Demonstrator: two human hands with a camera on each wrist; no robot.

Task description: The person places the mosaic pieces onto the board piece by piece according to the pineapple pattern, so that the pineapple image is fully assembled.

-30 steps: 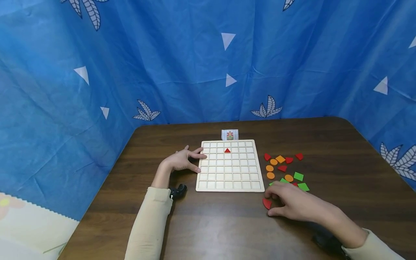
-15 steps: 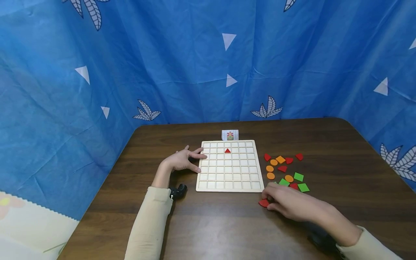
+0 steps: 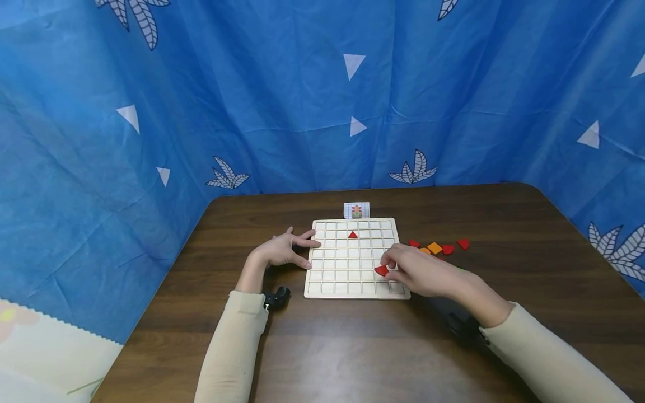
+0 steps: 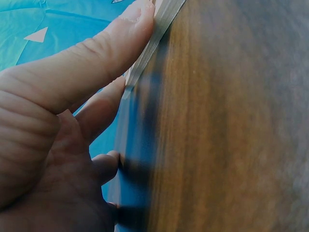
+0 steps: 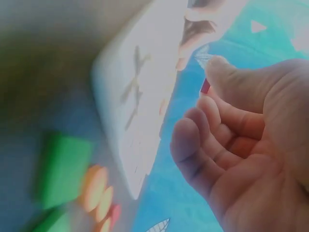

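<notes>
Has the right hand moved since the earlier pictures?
Yes: the right hand moved forward and leftward, and now reaches over the right side of the unmoved grid board.

You face a creased blue curtain point(image 3: 302, 84), printed with white triangles point(image 3: 354, 65) and veined leaves point(image 3: 420, 162), hanging behind and beside a dark wood-grain table point(image 3: 312, 352); soft light shines on its near part, and pale flowered fabric point(image 3: 45, 352) shows lower left
</notes>
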